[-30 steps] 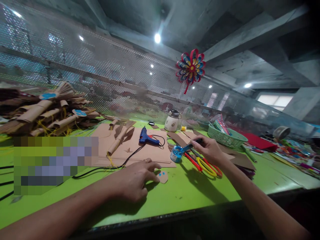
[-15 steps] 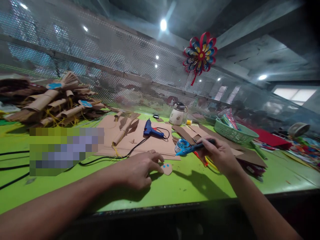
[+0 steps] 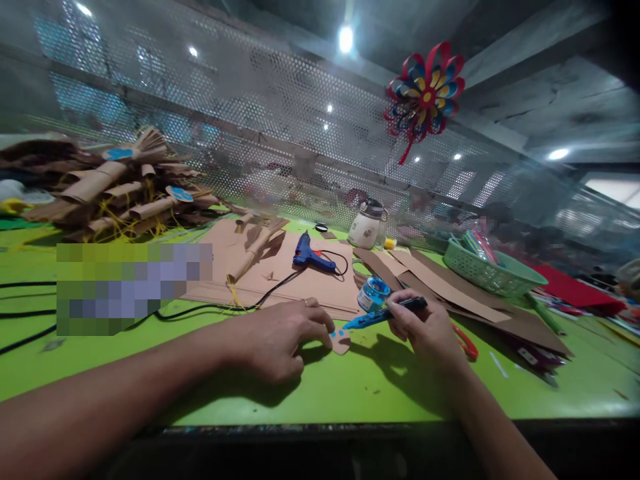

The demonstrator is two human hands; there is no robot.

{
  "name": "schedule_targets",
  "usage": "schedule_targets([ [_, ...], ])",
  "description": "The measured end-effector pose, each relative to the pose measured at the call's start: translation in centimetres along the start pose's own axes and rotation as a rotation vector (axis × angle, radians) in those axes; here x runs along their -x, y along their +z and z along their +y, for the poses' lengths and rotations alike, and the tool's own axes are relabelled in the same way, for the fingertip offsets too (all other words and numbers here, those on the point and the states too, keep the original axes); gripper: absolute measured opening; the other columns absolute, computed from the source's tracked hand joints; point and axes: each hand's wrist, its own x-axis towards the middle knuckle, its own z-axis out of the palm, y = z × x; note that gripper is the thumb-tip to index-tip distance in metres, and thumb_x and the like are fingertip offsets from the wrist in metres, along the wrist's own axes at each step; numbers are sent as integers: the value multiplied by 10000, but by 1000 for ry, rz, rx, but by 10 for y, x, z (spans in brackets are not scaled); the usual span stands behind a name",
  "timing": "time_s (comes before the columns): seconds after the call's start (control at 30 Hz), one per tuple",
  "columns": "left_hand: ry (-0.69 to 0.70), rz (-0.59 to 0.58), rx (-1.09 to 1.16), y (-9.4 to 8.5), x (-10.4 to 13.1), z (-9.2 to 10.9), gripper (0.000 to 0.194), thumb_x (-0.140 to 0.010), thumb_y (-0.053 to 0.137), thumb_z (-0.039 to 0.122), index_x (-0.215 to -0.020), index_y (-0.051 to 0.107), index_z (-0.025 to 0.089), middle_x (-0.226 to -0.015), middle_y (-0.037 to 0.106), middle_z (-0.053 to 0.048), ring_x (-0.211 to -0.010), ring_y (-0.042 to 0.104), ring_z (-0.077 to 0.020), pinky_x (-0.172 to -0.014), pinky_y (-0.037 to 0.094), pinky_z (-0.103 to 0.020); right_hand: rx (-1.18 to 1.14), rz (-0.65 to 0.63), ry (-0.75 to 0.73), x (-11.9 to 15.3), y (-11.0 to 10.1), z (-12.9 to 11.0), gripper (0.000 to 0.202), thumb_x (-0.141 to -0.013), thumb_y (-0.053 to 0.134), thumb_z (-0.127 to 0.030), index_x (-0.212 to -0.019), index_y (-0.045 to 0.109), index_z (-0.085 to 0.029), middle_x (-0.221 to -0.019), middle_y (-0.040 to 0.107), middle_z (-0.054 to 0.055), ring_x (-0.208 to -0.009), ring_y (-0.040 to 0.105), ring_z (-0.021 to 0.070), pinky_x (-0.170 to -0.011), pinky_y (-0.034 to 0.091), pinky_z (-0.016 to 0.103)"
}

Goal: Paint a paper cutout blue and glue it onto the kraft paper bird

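Note:
My left hand (image 3: 287,337) lies low over the green table, its bent fingertips holding down the edge of a small cardboard piece (image 3: 342,345) with blue dots on it. In my right hand (image 3: 417,323) is a blue marker pen (image 3: 373,316) with a black end, gripped between thumb and fingers. Its blue tip is at the upper edge of the cardboard piece, close to the dots; whether it touches I cannot tell. Just behind the pen stands an open jar of blue paint (image 3: 373,295).
A blue glue gun (image 3: 313,257) with a black cord rests on stacked cardboard sheets (image 3: 320,293). Rolled paper bundles (image 3: 100,183) pile up at left. A white jug (image 3: 367,225), a green basket (image 3: 493,268) and brown strips lie behind and right. Red-handled scissors (image 3: 465,343) are beside my right wrist.
My right hand has brought the marker pen down and toward the cardboard piece, its tip now by the dots. My left hand keeps its place at the piece. The view has shifted slightly.

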Motion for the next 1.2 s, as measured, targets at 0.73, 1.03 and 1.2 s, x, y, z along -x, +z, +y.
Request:
schedule_targets([
  [0.73,43,32,-101,8,-1,0,599,-622,528,104,-1189,627,266,-1158,618,-49,-1035,549,-258,-928,443,-394,-162,-14,84,-3,6,4,273,-839,626,-463,-827,553,-200,-520,561,-42,-431,469,102,-393,392,208],
  [1.03,74,30,-78,10,-1,-3,641,-620,521,100,-1234,606,263,-1256,595,-39,-1102,525,-259,-970,410,-399,-170,-31,102,-3,5,5,253,-855,607,-440,-823,536,-200,-513,550,-45,-404,459,96,-380,368,204],
  [1.2,56,19,-61,7,-2,-2,637,-599,524,96,-1208,620,257,-1243,604,-47,-1099,531,-273,-974,420,-417,-139,1,128,-1,8,1,277,-841,612,-463,-817,544,-196,-509,551,-41,-400,459,96,-378,365,205],
])
